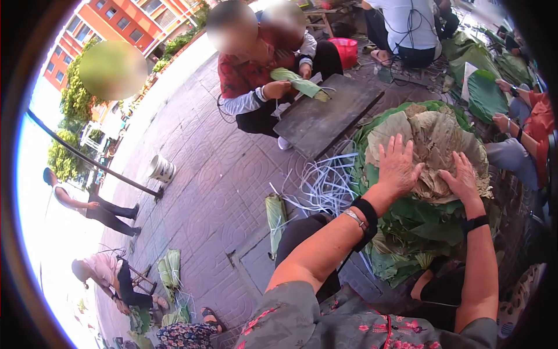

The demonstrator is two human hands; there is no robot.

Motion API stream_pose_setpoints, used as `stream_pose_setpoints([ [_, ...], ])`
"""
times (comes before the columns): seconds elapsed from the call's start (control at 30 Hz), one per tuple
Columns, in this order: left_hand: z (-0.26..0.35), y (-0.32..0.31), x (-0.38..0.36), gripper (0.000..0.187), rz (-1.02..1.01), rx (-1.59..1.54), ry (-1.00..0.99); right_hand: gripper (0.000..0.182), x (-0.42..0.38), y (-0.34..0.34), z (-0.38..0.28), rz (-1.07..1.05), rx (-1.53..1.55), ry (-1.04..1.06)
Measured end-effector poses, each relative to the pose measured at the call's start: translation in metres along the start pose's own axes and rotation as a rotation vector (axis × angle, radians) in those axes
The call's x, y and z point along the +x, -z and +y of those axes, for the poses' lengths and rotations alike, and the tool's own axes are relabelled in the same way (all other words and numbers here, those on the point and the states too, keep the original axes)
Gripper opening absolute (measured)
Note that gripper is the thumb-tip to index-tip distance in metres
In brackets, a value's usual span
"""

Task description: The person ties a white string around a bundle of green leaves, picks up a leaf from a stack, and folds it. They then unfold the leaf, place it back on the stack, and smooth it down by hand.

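A broad stack of large lotus leaves (418,230) lies in front of me, green around the sides. Dry brown lotus leaves (433,131), creased and ragged at the rim, cover its top. My left hand (399,166) rests on the brown leaves with fingers spread, pointing away from me. To its right, my right hand (463,177) touches the near right part of the same brown leaves, its fingers also apart. Neither hand grips anything that I can see. A watch and a dark band circle my left wrist, and another dark band my right.
White strips (325,183) lie left of the stack. Beyond them stands a dark board (328,113), where a person holds a leaf bundle (302,84). A tied bundle (275,224) is on the paving. At right, another person holds a green leaf (487,96).
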State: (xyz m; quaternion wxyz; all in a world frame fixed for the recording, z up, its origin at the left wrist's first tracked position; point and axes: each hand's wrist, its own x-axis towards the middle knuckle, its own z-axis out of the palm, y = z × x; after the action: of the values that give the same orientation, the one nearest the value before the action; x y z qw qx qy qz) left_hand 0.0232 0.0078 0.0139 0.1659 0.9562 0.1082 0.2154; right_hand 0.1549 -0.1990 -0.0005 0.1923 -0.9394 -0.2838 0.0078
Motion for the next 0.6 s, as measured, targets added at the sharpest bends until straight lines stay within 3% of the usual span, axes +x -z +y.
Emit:
stream_pose_setpoints([
  [0.1, -0.031, 0.061, 0.010, 0.058, 0.170, -0.079, 0.037, 0.081, -0.001, 0.006, -0.006, -0.014, -0.015, -0.008],
  [0.2, -0.088, 0.123, 0.000, 0.056, 0.109, -0.273, 0.143, 0.078, -0.004, 0.007, -0.007, 0.002, 0.011, -0.019],
  [0.33, -0.197, 0.167, -0.057, 0.049, 0.221, -0.388, 0.491, 0.067, 0.013, -0.027, 0.036, 0.101, -0.004, 0.068],
  [0.37, -0.231, 0.162, -0.080, 0.050, 0.232, -0.454, 0.609, 0.064, 0.013, -0.032, 0.041, 0.139, -0.002, 0.086],
  [0.47, -0.317, 0.122, -0.184, 0.056, 0.140, -0.129, 0.884, 0.060, 0.026, -0.040, 0.058, 0.226, -0.032, 0.170],
  [0.53, -0.340, 0.090, -0.253, 0.056, 0.049, -0.051, 1.084, 0.056, 0.038, -0.057, 0.088, 0.304, -0.097, 0.246],
  [0.6, -0.345, 0.062, -0.307, 0.056, -0.063, -0.024, 1.233, 0.055, 0.037, -0.054, 0.094, 0.240, -0.075, 0.242],
])
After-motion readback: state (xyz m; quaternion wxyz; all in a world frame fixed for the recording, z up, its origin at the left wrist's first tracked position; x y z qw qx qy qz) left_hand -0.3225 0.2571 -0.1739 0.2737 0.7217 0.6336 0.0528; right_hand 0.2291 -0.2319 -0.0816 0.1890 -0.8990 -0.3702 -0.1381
